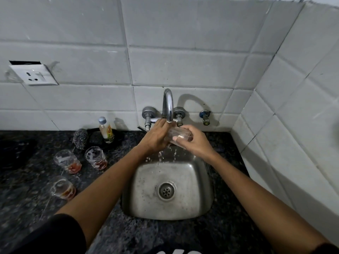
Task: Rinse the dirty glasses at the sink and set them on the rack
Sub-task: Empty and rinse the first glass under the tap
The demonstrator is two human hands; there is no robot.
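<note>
Both hands are holding a clear drinking glass sideways under the curved chrome tap, above the square steel sink. The right hand is curling its fingers around it; the left hand is cupping its mouth end. Being wet, the glass could slip and break in the basin. Three stained glasses are waiting on the dark speckled worktop; no rack is showing.
</note>
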